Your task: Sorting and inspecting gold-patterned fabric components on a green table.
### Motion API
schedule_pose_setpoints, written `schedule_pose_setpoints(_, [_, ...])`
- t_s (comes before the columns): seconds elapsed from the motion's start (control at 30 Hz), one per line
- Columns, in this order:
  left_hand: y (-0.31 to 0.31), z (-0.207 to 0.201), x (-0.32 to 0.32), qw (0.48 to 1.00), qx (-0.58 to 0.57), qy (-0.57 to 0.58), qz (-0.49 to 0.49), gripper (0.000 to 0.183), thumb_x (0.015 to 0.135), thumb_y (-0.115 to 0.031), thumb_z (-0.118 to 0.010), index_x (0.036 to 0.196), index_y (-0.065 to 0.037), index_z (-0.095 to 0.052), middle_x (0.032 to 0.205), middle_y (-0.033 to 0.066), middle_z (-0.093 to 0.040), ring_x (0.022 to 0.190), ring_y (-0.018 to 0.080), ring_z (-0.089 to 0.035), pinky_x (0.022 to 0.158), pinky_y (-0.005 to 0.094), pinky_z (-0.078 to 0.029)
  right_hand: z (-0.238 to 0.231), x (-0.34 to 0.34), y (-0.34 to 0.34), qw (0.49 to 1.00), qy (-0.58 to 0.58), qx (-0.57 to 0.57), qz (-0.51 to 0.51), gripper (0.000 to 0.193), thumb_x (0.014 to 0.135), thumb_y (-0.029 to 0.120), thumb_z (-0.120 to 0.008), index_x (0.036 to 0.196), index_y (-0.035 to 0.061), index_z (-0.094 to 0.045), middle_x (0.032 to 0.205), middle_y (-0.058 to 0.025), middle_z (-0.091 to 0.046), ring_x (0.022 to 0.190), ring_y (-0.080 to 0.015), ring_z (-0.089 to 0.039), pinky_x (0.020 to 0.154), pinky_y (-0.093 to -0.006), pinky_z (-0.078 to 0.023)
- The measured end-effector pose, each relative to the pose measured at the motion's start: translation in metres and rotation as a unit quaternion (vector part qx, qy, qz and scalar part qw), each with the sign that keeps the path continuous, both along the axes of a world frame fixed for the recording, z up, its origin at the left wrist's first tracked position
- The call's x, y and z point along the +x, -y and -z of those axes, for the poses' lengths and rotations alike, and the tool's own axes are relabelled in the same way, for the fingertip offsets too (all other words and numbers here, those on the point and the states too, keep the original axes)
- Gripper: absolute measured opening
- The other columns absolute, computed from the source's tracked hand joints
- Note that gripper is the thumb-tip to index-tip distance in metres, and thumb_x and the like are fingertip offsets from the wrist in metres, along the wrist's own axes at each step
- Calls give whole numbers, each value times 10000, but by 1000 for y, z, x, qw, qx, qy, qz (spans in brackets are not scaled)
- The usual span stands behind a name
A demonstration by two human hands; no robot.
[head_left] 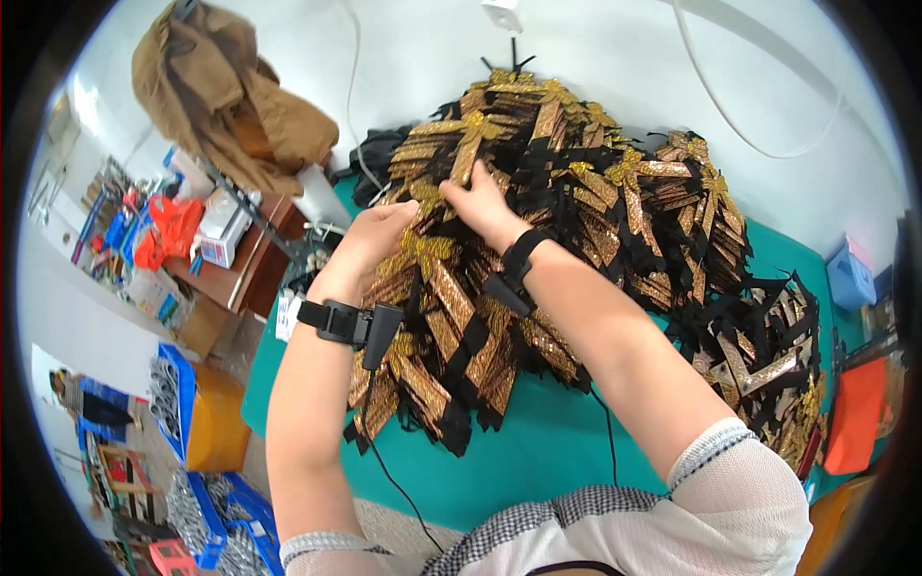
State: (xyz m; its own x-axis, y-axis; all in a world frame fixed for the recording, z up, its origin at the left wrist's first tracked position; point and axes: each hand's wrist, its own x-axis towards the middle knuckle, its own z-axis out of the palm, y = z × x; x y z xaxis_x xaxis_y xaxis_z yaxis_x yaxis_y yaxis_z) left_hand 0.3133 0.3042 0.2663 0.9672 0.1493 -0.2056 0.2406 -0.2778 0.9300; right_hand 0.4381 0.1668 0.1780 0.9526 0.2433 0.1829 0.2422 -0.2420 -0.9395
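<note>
Head view: gold-and-black bows heaped across the green bench.
Right hand: grip pinching one bow's tail.
Left hand: grip cannot be told.
Progress: layered bows look arranged; tangled pile perhaps remains.

Room to pass lies at lower centre, over the strip of green table, crossed by black cables. The pile of bows blocks the middle, the white wall the top, a second heap the right.
</note>
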Motion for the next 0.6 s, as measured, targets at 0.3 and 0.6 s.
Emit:
schedule_pose_setpoints(0.3, [-22,-13,-121,995,-76,71,2,413,869,-297,-534,1162,-7,-515,1073,79,-570,976,154,-528,842,288,-409,-45,-56,57,999,-23,43,5,855,761,340,-645,1337,-76,-170,1359,-215,-290,1216,-261,-349,976,-329,-305])
schedule_pose_setpoints(0.6, [13,109,-294,964,-263,-50,-5,244,844,-229,-544,896,1,-608,898,65,-616,770,137,-564,683,256,-439,-17,-207,217,978,-196,75,-19,549,808,301,-603,1207,-42,-442,997,-70,-568,864,-129,-534,728,-255,-433])
